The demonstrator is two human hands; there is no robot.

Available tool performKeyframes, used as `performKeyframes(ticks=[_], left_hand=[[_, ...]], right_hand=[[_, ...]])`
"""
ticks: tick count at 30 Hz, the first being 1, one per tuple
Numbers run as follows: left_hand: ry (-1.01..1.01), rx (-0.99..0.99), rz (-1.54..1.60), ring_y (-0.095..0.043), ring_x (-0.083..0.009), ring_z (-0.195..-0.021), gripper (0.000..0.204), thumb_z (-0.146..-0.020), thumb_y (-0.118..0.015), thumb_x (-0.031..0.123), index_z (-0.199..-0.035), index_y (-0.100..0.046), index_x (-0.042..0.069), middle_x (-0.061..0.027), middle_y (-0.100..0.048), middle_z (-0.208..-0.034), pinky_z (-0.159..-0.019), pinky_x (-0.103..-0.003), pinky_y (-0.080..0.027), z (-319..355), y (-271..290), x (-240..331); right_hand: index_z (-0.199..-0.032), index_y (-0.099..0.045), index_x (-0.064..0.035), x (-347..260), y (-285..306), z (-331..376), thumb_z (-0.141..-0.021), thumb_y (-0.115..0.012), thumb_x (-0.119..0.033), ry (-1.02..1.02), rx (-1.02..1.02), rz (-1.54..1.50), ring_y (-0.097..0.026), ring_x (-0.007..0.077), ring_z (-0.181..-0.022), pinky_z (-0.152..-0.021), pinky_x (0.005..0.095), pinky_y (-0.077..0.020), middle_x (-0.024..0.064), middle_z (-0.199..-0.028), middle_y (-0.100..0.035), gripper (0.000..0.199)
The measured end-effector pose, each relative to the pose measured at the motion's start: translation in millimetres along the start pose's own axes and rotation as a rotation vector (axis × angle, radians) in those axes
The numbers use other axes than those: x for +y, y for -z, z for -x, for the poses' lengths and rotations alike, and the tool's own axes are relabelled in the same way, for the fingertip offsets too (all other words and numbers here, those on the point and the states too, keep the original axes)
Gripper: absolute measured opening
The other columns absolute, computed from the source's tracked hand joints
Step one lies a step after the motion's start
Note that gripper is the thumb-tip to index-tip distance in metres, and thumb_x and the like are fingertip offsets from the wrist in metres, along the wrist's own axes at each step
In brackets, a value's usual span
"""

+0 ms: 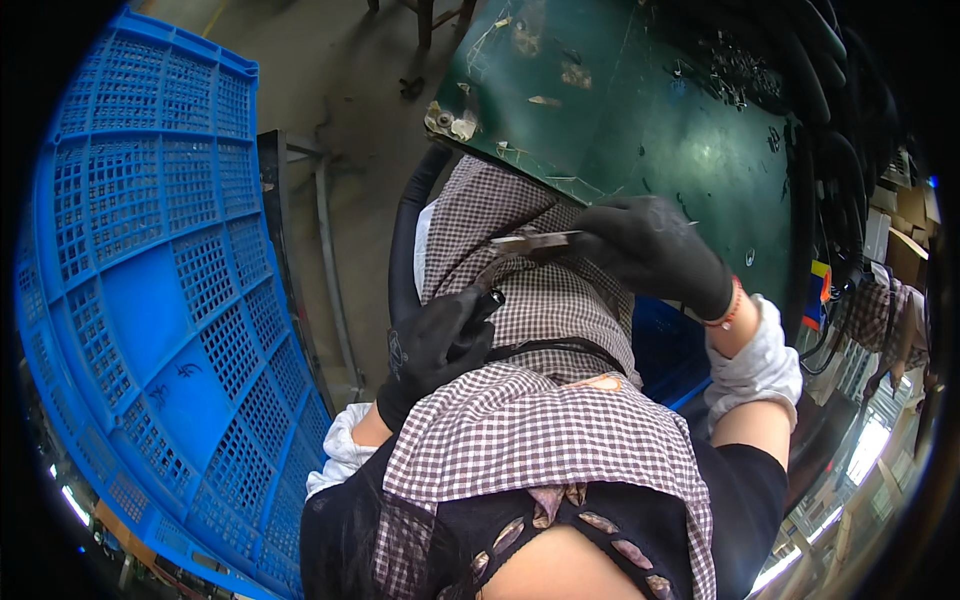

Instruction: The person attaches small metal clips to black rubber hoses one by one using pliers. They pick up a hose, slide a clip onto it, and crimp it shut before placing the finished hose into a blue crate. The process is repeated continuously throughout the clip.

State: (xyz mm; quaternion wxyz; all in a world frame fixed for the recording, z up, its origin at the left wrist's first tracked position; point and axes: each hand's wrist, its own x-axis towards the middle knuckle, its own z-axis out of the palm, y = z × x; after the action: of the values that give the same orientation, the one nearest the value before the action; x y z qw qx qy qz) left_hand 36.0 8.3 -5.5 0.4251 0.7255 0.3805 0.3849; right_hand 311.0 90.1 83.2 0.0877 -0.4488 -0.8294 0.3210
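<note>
My right hand (655,250), in a black glove, is closed around a slim metal blade-like tool (530,243) held over my lap, its flat end pointing left. Whether it is a knife or a pair of scissors cannot be made out. Lower and to the left, my left hand (430,350), also black-gloved, is closed on a black tube-like piece (493,299), whose round end sticks out past the fingers. The rest of that piece is hidden by the glove. The tool's tip is above the piece, apparently apart from it. A checked apron (540,430) covers my lap.
A green-topped table (640,130) stands ahead, with small black scraps (735,75) at its far side. Thick black tubes (845,160) are piled along its right. A tall blue plastic crate (150,300) rises on my left, beside a metal frame (325,240).
</note>
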Motion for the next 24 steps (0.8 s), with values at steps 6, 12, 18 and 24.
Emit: performKeyframes(ticks=[6,12,18,24], left_hand=[[-0.122,0.097,-0.006,-0.071,-0.0308,-0.089,0.052,-0.076,-0.078,0.006,-0.12,-0.055,-0.008,-0.0243,-0.066,-0.104,-0.067,-0.035,-0.06,7,-11,-10],[-0.067,0.026,-0.005,-0.071,-0.0303,-0.086,0.05,-0.076,-0.078,0.008,-0.119,-0.056,-0.008,-0.0237,-0.066,-0.104,-0.068,-0.037,-0.059,9,-8,-5],[-0.072,0.058,-0.003,-0.071,-0.0302,-0.085,0.05,-0.077,-0.077,0.008,-0.119,-0.057,-0.008,-0.0224,-0.067,-0.102,-0.068,-0.036,-0.059,6,-11,-5],[-0.061,0.042,0.001,-0.071,-0.0297,-0.082,0.05,-0.076,-0.077,0.006,-0.12,-0.058,-0.007,-0.0207,-0.068,-0.098,-0.067,-0.036,-0.059,6,-13,-4]], right_hand=[[-0.09,-0.07,-0.0133,-10,15,5,-0.086,-0.066,-0.025,0.048,-0.157,0.177,-0.063,0.0231,-0.059,-0.055,0.0361,-0.0491,0.0052,-0.065,-0.061,0.013],[-0.087,-0.07,-0.0138,-16,22,-4,-0.087,-0.065,-0.024,0.134,-0.235,0.309,-0.065,0.0222,-0.063,-0.057,0.0352,-0.0504,0.0046,-0.068,-0.063,0.012],[-0.085,-0.07,-0.0136,-17,32,-9,-0.087,-0.064,-0.025,0.063,-0.272,0.302,-0.065,0.0221,-0.063,-0.058,0.0341,-0.0513,0.0045,-0.068,-0.064,0.013],[-0.082,-0.07,-0.0132,-16,26,-12,-0.085,-0.065,-0.024,0.139,-0.294,0.271,-0.065,0.022,-0.06,-0.056,0.034,-0.0509,0.0043,-0.065,-0.064,0.013]])
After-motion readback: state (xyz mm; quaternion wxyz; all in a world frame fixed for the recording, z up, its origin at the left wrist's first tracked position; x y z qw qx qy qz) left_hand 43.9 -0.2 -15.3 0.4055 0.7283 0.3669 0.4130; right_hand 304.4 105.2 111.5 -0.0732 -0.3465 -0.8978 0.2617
